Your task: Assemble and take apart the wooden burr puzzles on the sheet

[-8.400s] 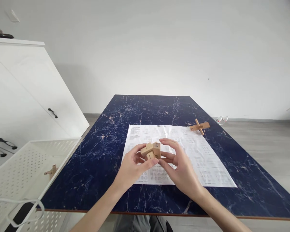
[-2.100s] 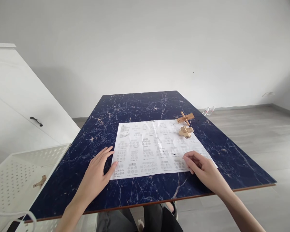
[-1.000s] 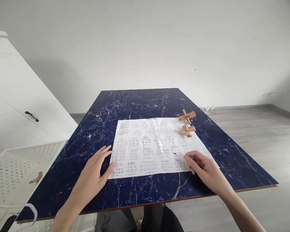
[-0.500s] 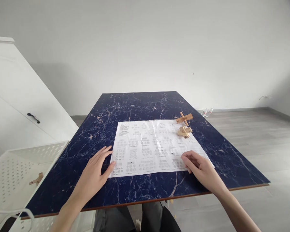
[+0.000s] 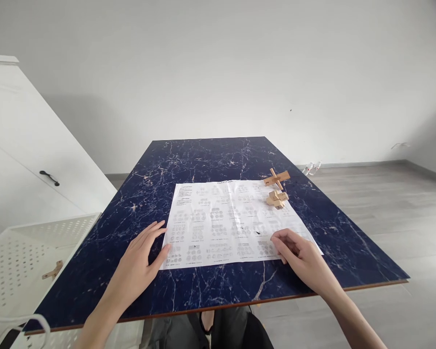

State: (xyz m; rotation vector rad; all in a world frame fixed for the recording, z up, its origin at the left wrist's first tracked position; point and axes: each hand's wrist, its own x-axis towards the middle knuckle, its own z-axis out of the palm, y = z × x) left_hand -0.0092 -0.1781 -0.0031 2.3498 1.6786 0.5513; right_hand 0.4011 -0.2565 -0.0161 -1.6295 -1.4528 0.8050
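Note:
A large white printed sheet (image 5: 223,224) with rows of small diagrams lies on the dark blue marbled table. At its left edge my left hand (image 5: 141,252) rests flat, fingers and thumb spread and touching the paper's margin. My right hand (image 5: 298,254) rests over the lower right part of the sheet, fingers loosely curled and thumb against the index finger, with nothing visible in them. On the sheet's right side sits a light wooden interlocking puzzle (image 5: 277,199). Just beyond it, by the top right corner, is a brown wooden cross-shaped puzzle (image 5: 276,178).
Bare marbled tabletop (image 5: 203,157) surrounds the sheet. To the left below the table stands a white perforated basket (image 5: 10,271) with a wooden piece (image 5: 53,270) in it. A white cabinet (image 5: 18,145) is at the left; clear bottles (image 5: 311,168) stand beyond the right edge.
The view has shifted slightly. Both hands keep nearly the same poses and places on the sheet, and the wooden puzzles have not moved.

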